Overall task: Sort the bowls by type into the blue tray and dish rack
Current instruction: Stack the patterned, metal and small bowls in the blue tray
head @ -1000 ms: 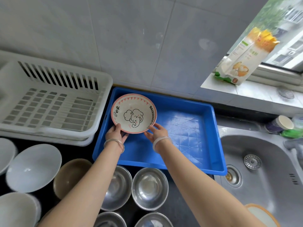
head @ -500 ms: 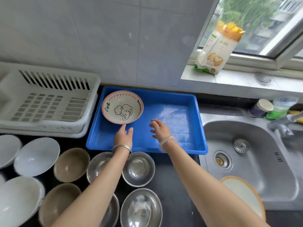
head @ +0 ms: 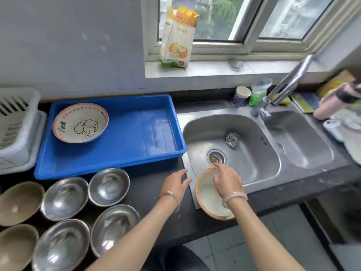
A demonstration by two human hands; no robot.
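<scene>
A ceramic bowl with an elephant drawing [head: 80, 123] lies in the left part of the blue tray [head: 136, 153]. An orange-rimmed white bowl [head: 209, 198] sits on the sink's front edge. My right hand [head: 227, 179] hovers over it with fingers spread, holding nothing. My left hand [head: 175, 184] is open just left of that bowl, above the dark counter. Several steel bowls [head: 108, 186] and two brown bowls [head: 19, 203] stand on the counter in front of the tray. The white dish rack [head: 17, 133] shows at the far left.
A double steel sink [head: 244, 133] with a tap [head: 283, 89] fills the right. A flour bag [head: 177, 38] stands on the windowsill. A cup and bottles sit behind the sink, and a pink bottle lies at the far right.
Both hands let go of the elephant bowl, left it in the blue tray and moved right to the orange-rimmed bowl at the sink. The view swung right.
</scene>
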